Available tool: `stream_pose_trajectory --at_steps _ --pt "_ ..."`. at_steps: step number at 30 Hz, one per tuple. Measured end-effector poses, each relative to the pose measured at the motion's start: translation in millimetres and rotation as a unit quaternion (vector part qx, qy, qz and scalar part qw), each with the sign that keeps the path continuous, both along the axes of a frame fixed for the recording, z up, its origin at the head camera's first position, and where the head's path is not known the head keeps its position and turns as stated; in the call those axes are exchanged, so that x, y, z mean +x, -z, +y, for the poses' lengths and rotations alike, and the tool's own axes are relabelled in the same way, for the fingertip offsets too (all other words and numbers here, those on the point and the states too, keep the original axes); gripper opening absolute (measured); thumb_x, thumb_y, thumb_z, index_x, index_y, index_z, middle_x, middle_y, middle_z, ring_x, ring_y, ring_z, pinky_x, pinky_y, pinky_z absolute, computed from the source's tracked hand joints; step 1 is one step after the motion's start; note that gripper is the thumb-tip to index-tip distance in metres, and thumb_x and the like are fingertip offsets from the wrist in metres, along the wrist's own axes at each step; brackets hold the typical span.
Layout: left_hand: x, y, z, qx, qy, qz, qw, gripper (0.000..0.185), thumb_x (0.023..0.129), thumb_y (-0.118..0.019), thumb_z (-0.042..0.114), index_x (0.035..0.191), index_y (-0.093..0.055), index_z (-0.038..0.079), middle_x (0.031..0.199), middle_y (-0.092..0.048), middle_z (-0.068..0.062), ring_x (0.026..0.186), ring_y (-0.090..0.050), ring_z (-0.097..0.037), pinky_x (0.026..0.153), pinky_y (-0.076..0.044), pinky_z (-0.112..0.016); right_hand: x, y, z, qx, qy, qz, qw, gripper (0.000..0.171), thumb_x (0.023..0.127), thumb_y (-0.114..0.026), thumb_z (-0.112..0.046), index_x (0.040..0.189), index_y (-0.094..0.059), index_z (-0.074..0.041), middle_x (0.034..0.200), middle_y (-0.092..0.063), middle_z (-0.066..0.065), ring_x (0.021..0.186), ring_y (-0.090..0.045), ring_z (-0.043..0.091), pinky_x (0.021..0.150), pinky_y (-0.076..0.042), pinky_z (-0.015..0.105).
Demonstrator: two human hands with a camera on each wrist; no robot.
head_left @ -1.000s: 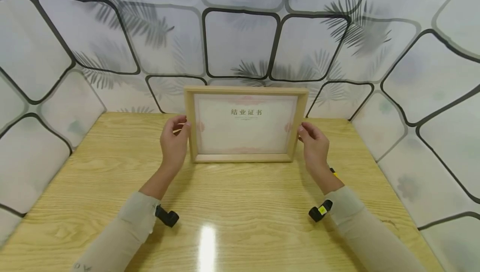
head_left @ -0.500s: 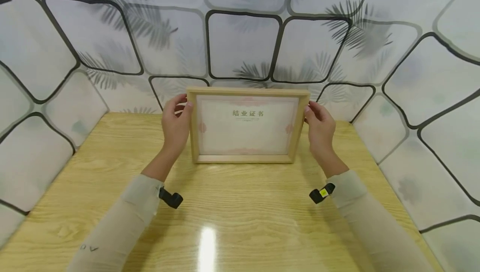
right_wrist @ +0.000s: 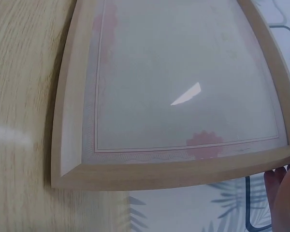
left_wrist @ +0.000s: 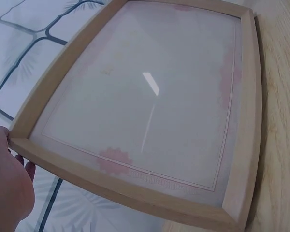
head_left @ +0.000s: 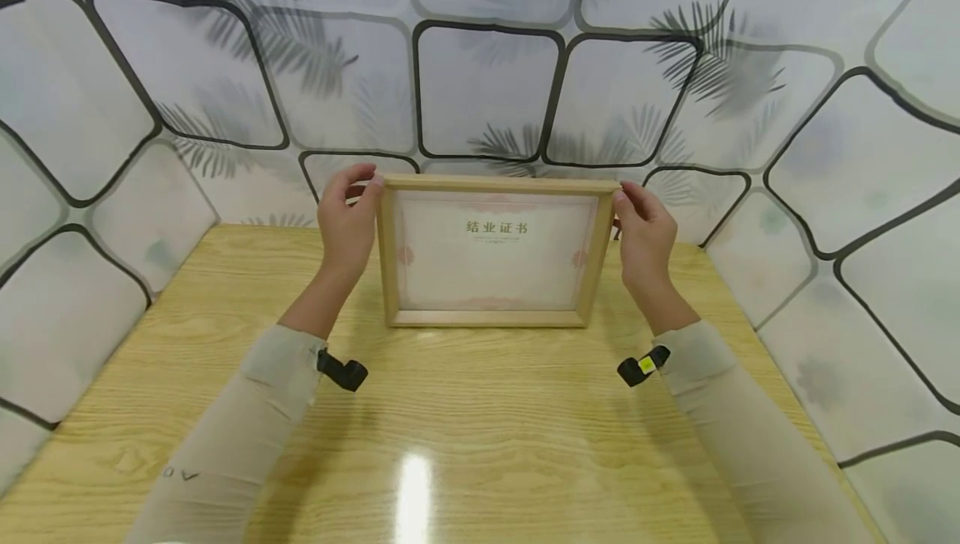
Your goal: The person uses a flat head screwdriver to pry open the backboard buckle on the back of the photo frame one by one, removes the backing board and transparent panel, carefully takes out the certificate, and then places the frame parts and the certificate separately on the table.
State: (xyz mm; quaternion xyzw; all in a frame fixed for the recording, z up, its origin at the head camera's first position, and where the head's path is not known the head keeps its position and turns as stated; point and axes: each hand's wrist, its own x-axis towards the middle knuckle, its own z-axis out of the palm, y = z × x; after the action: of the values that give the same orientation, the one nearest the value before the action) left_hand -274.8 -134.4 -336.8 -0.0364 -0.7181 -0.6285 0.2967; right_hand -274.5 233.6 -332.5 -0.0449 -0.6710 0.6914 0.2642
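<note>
A light wooden picture frame stands upright on its long edge at the back of the table, facing me. Behind its glazing is a pale certificate with pink ornaments and a title in Chinese characters. My left hand pinches the upper left corner, thumb at the side bar. At the opposite upper corner my right hand does the same. In the left wrist view, fingertips show behind the wooden border. The right wrist view has fingers just past the edge, with the rest of that hand cut off.
The wood-grain table runs up to a patterned wall close behind the frame. More patterned wall stands on the left and right. Each sleeve cuff bears a small black wrist camera.
Both hands have slid up the frame's sides, from about mid-height to the top corners. The frame has stayed standing in place.
</note>
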Motion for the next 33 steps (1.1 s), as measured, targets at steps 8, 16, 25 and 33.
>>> stream_pose_trajectory --at_steps 8,16,25,33 --pt "-0.5 1.4 -0.1 0.016 -0.009 -0.022 0.9996 0.033 0.098 -0.067 0.029 0.122 -0.072 0.007 0.119 -0.067 -0.006 0.095 -0.059 -0.008 0.081 -0.049 -0.018 -3.3 0.7 -1.0 -0.011 0.013 -0.008 1.000 0.028 0.093 -0.074 -0.021 0.119 -0.076 -0.010 0.100 -0.072 -0.004 0.083 -0.064 0.008 0.071 -0.053 0.019" --pt "-2.2 -7.1 -2.3 0.066 -0.018 -0.049 0.9965 0.032 0.096 -0.070 0.022 0.121 -0.073 0.003 0.104 -0.069 0.003 0.094 -0.061 -0.005 0.082 -0.049 -0.018 -2.9 -5.4 -7.6 -0.029 0.023 0.004 0.999 0.027 0.093 -0.075 -0.018 0.118 -0.077 -0.009 0.096 -0.073 -0.004 0.080 -0.067 0.009 0.076 -0.054 0.019" --pt "7.5 -11.4 -2.2 0.077 -0.005 -0.037 0.9964 0.030 0.096 -0.071 0.021 0.119 -0.073 0.003 0.101 -0.068 0.006 0.098 -0.061 -0.008 0.086 -0.050 -0.019 7.3 -6.3 -8.5 -0.049 0.006 0.015 0.999 0.034 0.092 -0.074 -0.014 0.123 -0.071 0.001 0.104 -0.073 0.002 0.085 -0.068 0.010 0.081 -0.056 0.020" --pt "22.4 -7.8 -5.2 0.097 0.012 -0.027 0.9949 0.031 0.094 -0.073 0.020 0.120 -0.073 0.003 0.107 -0.070 0.003 0.102 -0.063 -0.009 0.088 -0.051 -0.018 23.8 -5.7 -4.2 -0.058 -0.020 0.013 0.998 0.038 0.092 -0.074 -0.017 0.125 -0.070 0.001 0.105 -0.072 0.001 0.094 -0.070 0.011 0.083 -0.058 0.019"
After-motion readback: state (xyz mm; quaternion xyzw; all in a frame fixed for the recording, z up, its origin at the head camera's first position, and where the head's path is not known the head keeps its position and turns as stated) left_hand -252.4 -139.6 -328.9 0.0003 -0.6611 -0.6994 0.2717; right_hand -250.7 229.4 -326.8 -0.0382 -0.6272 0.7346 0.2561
